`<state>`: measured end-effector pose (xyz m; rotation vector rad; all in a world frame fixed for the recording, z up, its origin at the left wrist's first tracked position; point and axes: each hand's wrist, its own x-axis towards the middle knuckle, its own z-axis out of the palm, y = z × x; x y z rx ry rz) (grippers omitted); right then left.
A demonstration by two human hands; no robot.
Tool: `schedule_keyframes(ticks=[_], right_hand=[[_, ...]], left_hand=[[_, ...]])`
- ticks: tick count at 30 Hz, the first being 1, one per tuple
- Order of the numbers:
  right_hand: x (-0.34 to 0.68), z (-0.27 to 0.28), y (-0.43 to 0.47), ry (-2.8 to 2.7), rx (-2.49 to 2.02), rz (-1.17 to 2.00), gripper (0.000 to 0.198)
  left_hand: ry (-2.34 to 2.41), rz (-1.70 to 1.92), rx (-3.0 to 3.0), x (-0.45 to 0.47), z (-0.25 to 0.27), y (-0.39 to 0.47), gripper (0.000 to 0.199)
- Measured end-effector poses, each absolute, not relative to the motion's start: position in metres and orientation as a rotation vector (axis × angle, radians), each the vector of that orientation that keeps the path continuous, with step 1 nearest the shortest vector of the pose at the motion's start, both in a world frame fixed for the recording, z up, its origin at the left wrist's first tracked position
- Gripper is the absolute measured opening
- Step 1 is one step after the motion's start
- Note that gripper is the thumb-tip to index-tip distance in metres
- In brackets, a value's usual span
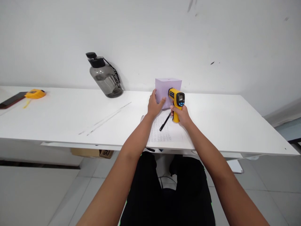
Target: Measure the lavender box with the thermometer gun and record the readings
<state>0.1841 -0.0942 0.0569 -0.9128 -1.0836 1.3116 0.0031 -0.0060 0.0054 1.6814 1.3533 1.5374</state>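
A light purple box [162,89] stands on the white table near the wall. My left hand [155,104] grips its left side, thumb across the front face and fingers round the side. In my right hand [182,113] is a yellow and black infrared thermometer [176,97], held by its handle. Its front end points at the box's front face, very close to it; whether they touch I cannot tell. The small screen faces me. Below the hands lies a sheet of paper [160,135] covered in writing, with a black pen [164,123] resting on it at a slant.
A grey water bottle [105,78] with a black lid leans against the wall to the left. Farther left are a yellow tape measure [35,94] and a dark flat tool [13,100]. The white table's [225,125] front edge runs before my knees. A cardboard box [87,152] shows below it.
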Motion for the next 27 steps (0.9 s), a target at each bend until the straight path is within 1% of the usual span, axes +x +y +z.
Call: schedule_keyframes(ticks=[4,9,13,20,27], right_hand=[[0.187,0.056,-0.091,-1.082,-0.913,1.336,0.073],[0.189,0.055,-0.089,-1.077,-0.941,1.328,0.074],[0.189,0.058,-0.091,-1.081,-0.948,1.321,0.068],[0.195,0.061,-0.090,-1.101,-0.996,1.322,0.060],[0.200,0.066,-0.090,-1.135,-1.023,1.321,0.053]], left_hand=[[1.368,1.497,1.710,0.004,0.009,-0.009,0.110],[1.346,1.512,1.686,0.007,0.011,-0.010,0.114],[1.343,1.514,1.688,0.007,0.014,-0.012,0.118],[1.316,1.501,1.670,0.008,0.011,-0.012,0.120],[1.282,1.500,1.629,0.011,0.014,-0.015,0.116]])
